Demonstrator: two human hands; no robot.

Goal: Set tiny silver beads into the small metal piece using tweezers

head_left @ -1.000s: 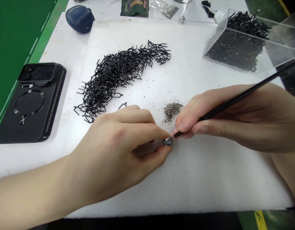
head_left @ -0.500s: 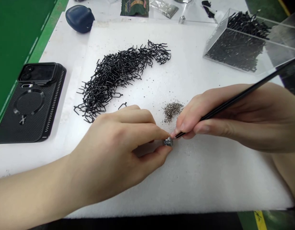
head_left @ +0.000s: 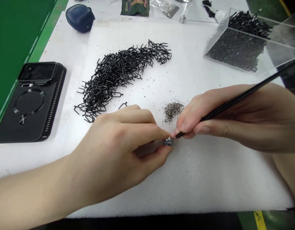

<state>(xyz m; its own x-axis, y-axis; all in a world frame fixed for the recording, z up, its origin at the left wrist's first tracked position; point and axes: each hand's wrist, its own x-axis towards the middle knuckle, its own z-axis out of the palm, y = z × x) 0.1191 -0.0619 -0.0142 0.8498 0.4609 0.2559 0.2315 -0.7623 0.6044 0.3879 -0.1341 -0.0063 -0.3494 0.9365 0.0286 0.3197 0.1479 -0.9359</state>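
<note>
My left hand (head_left: 123,143) is closed, with thumb and index finger pinching a small shiny silver metal part (head_left: 168,141) just above the white foam sheet (head_left: 197,188). In my right hand (head_left: 224,118) is a slim black pen-like tool (head_left: 243,92), gripped like a pencil. Its narrow tip meets or nearly meets the upper right of the metal part; fingers partly cover that spot. Just beyond the fingertips lies a small heap of tiny brownish metallic pieces (head_left: 172,110). A long pile of black Y-shaped pieces (head_left: 118,72) spreads behind my left hand.
At the left lies a black phone in a ridged case (head_left: 30,102). A dark blue rounded object (head_left: 79,18) sits at the back left. Along the back are a green packet (head_left: 135,7) and a clear bag (head_left: 165,8). A clear box (head_left: 235,48) of black pieces stands back right.
Both hands keep almost the same position, with the metal part and the black tool still held. Only a very slight shift of the whole view shows.
</note>
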